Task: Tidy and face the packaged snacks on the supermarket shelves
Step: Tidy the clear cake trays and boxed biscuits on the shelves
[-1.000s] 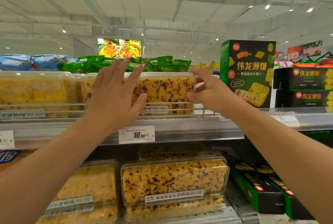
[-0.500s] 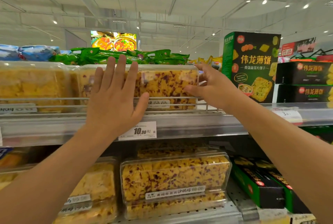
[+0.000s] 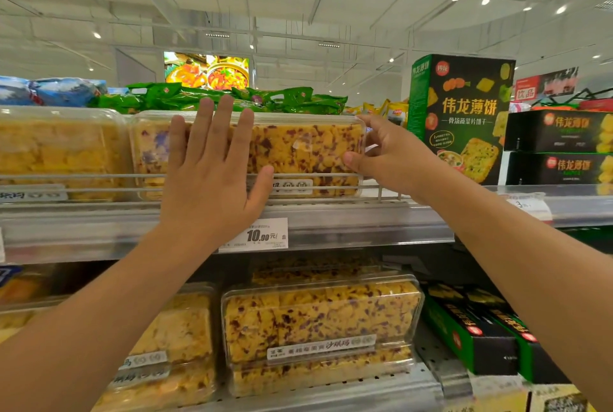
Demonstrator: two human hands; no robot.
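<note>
Head view, snack aisle — where is the pack?
— A clear snack box (image 3: 308, 152) sits on the upper shelf (image 3: 365, 229) behind a wire rail (image 3: 83, 176), its long axis running along the shelf edge, straight ahead of both hands.

— And the hands?
— Left hand (image 3: 212, 176) is spread flat against the box's front; right hand (image 3: 388, 156) pinches its right end, thumb in front. The right looks better placed to square it.
</note>
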